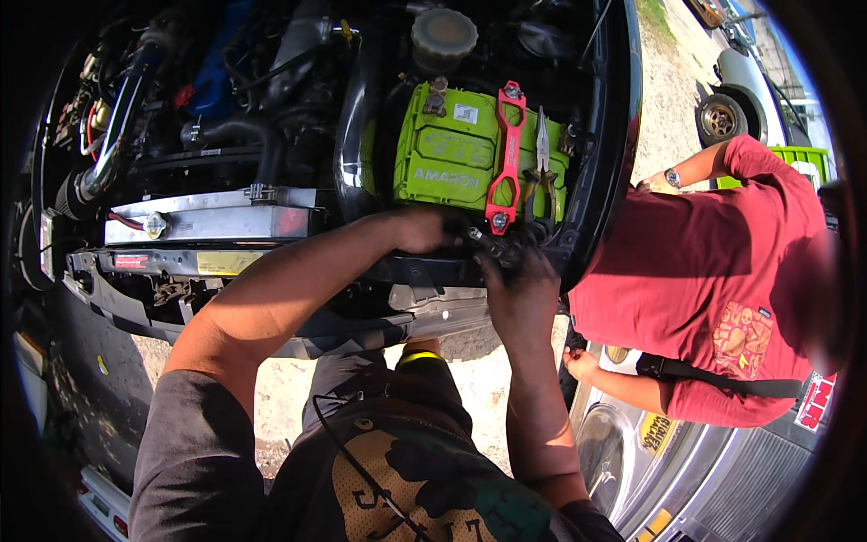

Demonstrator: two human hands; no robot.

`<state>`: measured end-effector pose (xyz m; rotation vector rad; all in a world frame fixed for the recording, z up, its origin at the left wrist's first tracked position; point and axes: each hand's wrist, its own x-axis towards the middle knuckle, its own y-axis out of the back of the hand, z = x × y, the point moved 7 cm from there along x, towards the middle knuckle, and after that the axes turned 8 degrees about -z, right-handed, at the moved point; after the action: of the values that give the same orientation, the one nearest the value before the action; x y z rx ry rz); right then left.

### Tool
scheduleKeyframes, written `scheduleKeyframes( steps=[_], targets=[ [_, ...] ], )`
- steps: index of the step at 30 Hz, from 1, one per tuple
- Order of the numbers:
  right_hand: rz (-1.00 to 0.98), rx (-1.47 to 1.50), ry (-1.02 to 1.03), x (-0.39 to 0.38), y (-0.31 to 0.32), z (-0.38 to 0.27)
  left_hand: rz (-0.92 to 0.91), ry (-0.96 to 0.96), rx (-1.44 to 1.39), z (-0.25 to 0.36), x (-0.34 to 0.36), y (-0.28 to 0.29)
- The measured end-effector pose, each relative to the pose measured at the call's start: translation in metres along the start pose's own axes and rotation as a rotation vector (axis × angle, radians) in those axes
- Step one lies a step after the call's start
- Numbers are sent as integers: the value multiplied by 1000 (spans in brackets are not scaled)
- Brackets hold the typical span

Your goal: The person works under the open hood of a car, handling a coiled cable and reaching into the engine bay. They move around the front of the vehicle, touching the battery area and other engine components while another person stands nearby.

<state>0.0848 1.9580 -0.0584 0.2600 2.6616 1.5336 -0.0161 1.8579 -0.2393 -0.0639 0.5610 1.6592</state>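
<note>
Both hands — perhaps gripping — battery (452, 158) clamp (506, 154).

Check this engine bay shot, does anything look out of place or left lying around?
Yes: a pair of pliers lies loose on top of the green battery, beside the red hold-down bracket. Both hands, left hand and right hand, work at the battery's front edge.

A person in a red shirt (713, 271) stands beside a silver radiator (212, 219) and round reservoir cap (443, 34).
</note>
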Motion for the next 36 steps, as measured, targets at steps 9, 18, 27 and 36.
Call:
scheduleKeyframes(
  steps=[9,18,27,36],
  targets=[
    [-40,53,-81,13,-4,-1,20,28,2,9,-9,7],
    [66,131,-168,-18,-6,17,25,7,-19,2,-5,2],
    [121,345,-288,-42,-11,41,-11,385,140,-35,-40,6],
    [311,425,-100,-50,-36,58,-102,371,158,-41,-61,4]
  ],
)
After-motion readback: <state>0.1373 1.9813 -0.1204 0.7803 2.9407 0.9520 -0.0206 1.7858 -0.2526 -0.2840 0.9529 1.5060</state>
